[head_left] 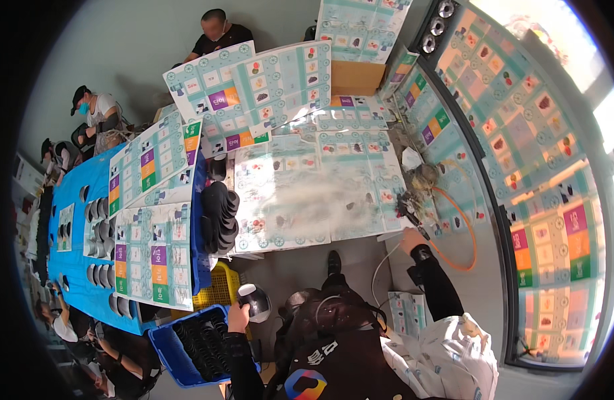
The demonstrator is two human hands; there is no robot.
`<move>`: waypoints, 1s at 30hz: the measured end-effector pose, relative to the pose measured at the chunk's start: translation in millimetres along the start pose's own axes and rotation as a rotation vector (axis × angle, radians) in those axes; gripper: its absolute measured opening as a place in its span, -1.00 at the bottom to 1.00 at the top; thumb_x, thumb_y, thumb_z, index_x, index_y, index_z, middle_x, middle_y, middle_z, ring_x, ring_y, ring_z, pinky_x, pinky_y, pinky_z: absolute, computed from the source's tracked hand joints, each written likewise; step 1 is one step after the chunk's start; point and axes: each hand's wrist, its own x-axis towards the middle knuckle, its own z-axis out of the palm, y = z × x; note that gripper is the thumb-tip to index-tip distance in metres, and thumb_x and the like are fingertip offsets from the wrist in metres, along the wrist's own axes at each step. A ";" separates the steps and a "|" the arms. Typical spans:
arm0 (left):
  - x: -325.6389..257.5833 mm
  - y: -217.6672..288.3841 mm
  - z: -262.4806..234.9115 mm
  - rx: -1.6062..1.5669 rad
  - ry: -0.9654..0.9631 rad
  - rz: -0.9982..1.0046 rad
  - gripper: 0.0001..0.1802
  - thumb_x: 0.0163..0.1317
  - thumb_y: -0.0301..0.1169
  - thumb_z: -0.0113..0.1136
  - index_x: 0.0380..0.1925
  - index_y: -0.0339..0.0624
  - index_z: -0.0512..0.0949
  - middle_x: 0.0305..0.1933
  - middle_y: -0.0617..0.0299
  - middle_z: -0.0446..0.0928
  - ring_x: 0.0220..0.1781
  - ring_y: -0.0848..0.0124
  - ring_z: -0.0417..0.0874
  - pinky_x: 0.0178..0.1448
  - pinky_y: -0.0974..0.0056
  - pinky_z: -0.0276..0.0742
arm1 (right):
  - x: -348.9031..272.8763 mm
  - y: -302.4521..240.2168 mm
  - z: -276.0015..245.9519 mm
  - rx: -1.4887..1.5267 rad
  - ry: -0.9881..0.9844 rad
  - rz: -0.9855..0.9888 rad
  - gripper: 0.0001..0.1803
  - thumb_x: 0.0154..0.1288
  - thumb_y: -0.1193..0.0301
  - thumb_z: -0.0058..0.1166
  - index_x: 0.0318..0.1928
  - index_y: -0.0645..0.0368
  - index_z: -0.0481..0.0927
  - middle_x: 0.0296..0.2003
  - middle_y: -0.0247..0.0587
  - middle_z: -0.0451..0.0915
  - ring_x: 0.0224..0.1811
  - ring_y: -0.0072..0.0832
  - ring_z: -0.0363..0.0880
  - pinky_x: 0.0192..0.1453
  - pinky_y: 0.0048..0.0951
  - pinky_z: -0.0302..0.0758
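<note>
Hands well apart. Your left hand (238, 318) was closed on the dark cup (259, 305) beside the blue crate (162, 348), edge-held, presumably keeping its face clear. Your right hand (411, 241) was at the hose tool (409, 209); grip couldn't be told.

Dark long sleeves (440, 287) are worn | dark garment (354, 373) is marked with white lettering (322, 353), multicoloured ring emblem (315, 378) | dark shoe (334, 262) is worn

One wide fisheye view is taken from the person's head, pointed down and forward; the left hand (238, 317) and right hand (412, 241) are caught near, the counter (300, 207) just beyond.
</note>
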 end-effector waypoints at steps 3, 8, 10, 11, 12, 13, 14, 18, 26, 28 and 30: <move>20.7 45.8 23.3 0.038 0.041 -0.019 -0.63 0.21 -0.24 0.20 -0.23 -0.42 0.64 -0.27 -0.27 0.65 -0.14 -0.17 0.69 -0.08 -0.06 0.54 | 38.1 48.6 17.6 0.227 0.058 0.104 -0.29 0.26 0.32 0.34 0.34 0.28 0.33 0.33 0.14 0.32 0.40 0.11 0.32 0.40 0.02 0.47; 75.8 152.2 84.4 -0.012 0.129 0.117 -0.71 0.23 -0.29 0.21 -0.22 -0.32 0.64 -0.29 -0.17 0.66 -0.23 -0.05 0.71 -0.14 0.04 0.57 | 103.4 57.9 26.2 0.168 0.155 0.228 -0.13 0.18 0.29 0.46 0.38 0.23 0.23 0.36 0.07 0.23 0.40 0.11 0.30 0.37 0.00 0.47; 105.0 188.3 113.3 -0.216 0.052 0.069 -0.75 0.22 -0.31 0.23 -0.27 -0.31 0.62 -0.34 -0.12 0.66 -0.30 0.01 0.70 -0.15 0.08 0.57 | 123.1 58.6 27.6 0.166 0.129 0.227 -0.10 0.14 0.29 0.50 0.38 0.21 0.22 0.36 0.10 0.22 0.37 0.14 0.33 0.35 -0.01 0.48; 116.7 203.1 124.0 -0.030 0.113 0.123 -0.76 0.23 -0.30 0.24 -0.32 -0.29 0.59 -0.38 -0.09 0.64 -0.32 -0.01 0.68 -0.18 0.07 0.56 | 129.7 59.7 29.4 0.169 0.116 0.196 -0.10 0.14 0.29 0.50 0.38 0.21 0.22 0.36 0.10 0.22 0.37 0.14 0.33 0.35 -0.01 0.48; 118.9 214.6 133.9 0.013 0.130 0.162 -0.78 0.22 -0.31 0.23 -0.33 -0.28 0.58 -0.41 -0.09 0.62 -0.31 -0.05 0.67 -0.20 0.05 0.54 | 136.9 62.3 30.3 0.158 0.099 0.185 -0.09 0.13 0.29 0.51 0.38 0.20 0.22 0.36 0.11 0.22 0.36 0.15 0.35 0.32 0.00 0.50; 128.6 227.7 143.2 0.083 0.142 0.205 -0.78 0.21 -0.32 0.22 -0.34 -0.30 0.57 -0.42 -0.11 0.61 -0.31 -0.09 0.66 -0.19 0.03 0.55 | 144.1 65.9 30.8 0.154 0.064 0.190 -0.08 0.12 0.29 0.52 0.38 0.18 0.22 0.37 0.12 0.21 0.36 0.16 0.36 0.30 0.01 0.51; 137.1 239.8 151.4 0.138 0.144 0.252 -0.77 0.21 -0.33 0.21 -0.34 -0.31 0.56 -0.42 -0.14 0.61 -0.31 -0.12 0.65 -0.18 0.01 0.56 | 150.0 70.3 31.1 0.146 0.076 0.165 -0.08 0.12 0.29 0.52 0.38 0.18 0.22 0.37 0.12 0.21 0.36 0.16 0.36 0.30 0.01 0.51; 161.7 280.9 183.9 0.141 0.077 0.150 -0.66 0.16 -0.31 0.19 -0.17 -0.38 0.63 -0.26 -0.27 0.67 -0.12 -0.19 0.70 -0.03 -0.08 0.62 | 155.7 90.1 25.2 0.240 0.032 0.061 -0.07 0.06 0.31 0.52 0.37 0.16 0.24 0.33 0.13 0.25 0.29 0.14 0.41 0.21 0.02 0.55; 214.0 319.1 220.8 0.107 -0.019 0.121 -0.57 0.27 -0.28 0.21 0.05 -0.34 0.58 -0.09 -0.15 0.70 -0.07 -0.10 0.72 0.06 -0.07 0.64 | 105.9 54.3 -35.8 1.461 -0.077 0.167 -0.55 0.21 0.47 0.28 0.14 0.20 0.58 -0.37 -0.34 0.64 -0.38 -0.49 0.59 -0.30 -0.43 0.55; 224.3 320.4 228.5 0.126 -0.047 0.167 -0.58 0.29 -0.28 0.24 0.07 -0.32 0.59 -0.06 -0.13 0.71 -0.06 -0.09 0.73 0.06 -0.06 0.65 | 95.2 27.5 -56.8 1.652 -0.224 -0.008 -0.55 0.26 0.46 0.27 0.17 0.21 0.57 -0.30 -0.40 0.68 -0.39 -0.70 0.54 -0.39 -0.56 0.50; 230.8 318.5 234.3 0.185 -0.051 0.187 -0.56 0.29 -0.27 0.27 0.08 -0.32 0.58 -0.06 -0.12 0.72 -0.05 -0.06 0.74 0.07 -0.05 0.66 | 94.5 -0.7 -77.3 1.542 -0.411 -0.127 -0.52 0.24 0.47 0.25 0.19 0.22 0.56 -0.29 -0.43 0.69 -0.37 -0.72 0.54 -0.39 -0.59 0.49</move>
